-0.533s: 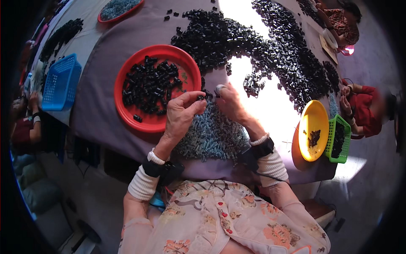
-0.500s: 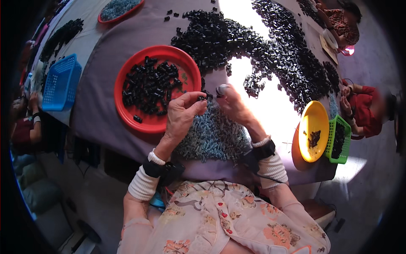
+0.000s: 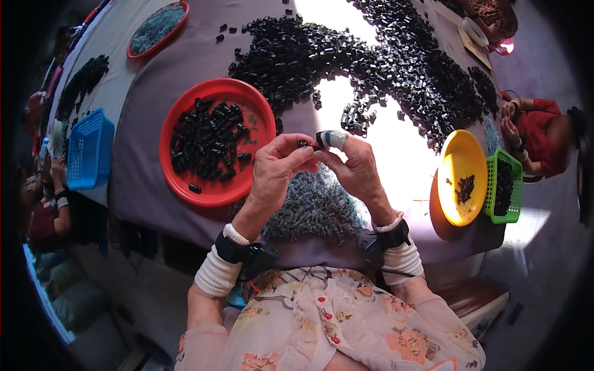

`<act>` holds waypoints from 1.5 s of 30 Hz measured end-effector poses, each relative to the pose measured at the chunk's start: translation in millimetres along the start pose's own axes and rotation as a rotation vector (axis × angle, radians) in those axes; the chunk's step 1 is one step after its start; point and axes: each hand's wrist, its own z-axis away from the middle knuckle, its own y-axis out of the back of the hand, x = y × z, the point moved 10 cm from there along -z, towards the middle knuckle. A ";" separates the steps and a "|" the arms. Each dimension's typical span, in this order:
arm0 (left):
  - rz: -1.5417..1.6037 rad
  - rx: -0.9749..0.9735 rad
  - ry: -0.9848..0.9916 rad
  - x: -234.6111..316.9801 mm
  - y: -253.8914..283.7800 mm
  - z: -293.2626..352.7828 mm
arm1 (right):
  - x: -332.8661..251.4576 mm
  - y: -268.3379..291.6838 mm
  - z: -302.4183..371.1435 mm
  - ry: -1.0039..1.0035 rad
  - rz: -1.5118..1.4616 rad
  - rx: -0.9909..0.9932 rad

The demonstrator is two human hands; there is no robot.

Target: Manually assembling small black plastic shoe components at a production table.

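Observation:
My left hand (image 3: pixel 272 168) pinches a small black tube-shaped part (image 3: pixel 303 143) between thumb and forefinger. My right hand (image 3: pixel 357 166) meets it from the other side, its fingertips closed against the same spot. A pale wrap with a dark band covers one finger of that hand. Whatever else the right fingertips grip is too small and hidden to tell. Under both hands lies a heap of small grey-blue pieces that look like coil springs (image 3: pixel 312 210). Left of my hands, a red round tray (image 3: pixel 263 108) holds many black parts.
A big spread of loose black parts (image 3: pixel 291 49) covers the table's far side. A yellow dish (image 3: pixel 458 145) and a green basket (image 3: pixel 512 213) stand at right, a blue basket (image 3: pixel 90 151) and another red tray (image 3: pixel 179 13) at left. Other people (image 3: pixel 541 133) sit at both sides.
My right hand has come left and down from beside the black heap to meet my left hand. The fingertips, apart before, now touch around the black part. The whole view has shifted slightly.

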 end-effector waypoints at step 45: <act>-0.450 0.043 -0.151 11.0 -10.6 -0.5 | -30.5 1.2 -2.2 0.207 0.502 -0.015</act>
